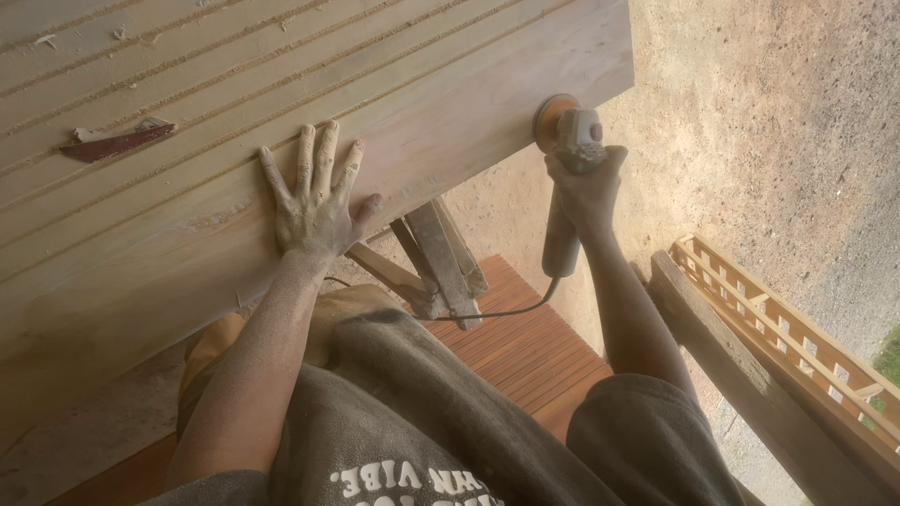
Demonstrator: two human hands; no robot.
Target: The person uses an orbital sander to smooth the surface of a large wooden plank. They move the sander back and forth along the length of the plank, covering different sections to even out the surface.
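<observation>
**Sanding the edge of a wide grooved panel**

A large wooden panel (281, 141), cut with long parallel grooves, is laid flat on a trestle (441, 262), and its near edge is being worked. The edge is best followed in long, even passes, with the disc kept flat against the wood so that no hollows are cut. The sander (567, 164) is held at the panel's right corner, its orange disc pressed against the edge. The right hand (586, 183) is closed around the sander's neck; a firm, steady grip is needed there. The left hand (314, 201) is spread flat on the panel, fingers wide, holding nothing, and is well kept away from the disc. The cord (506, 309) is best kept trailing behind.
</observation>
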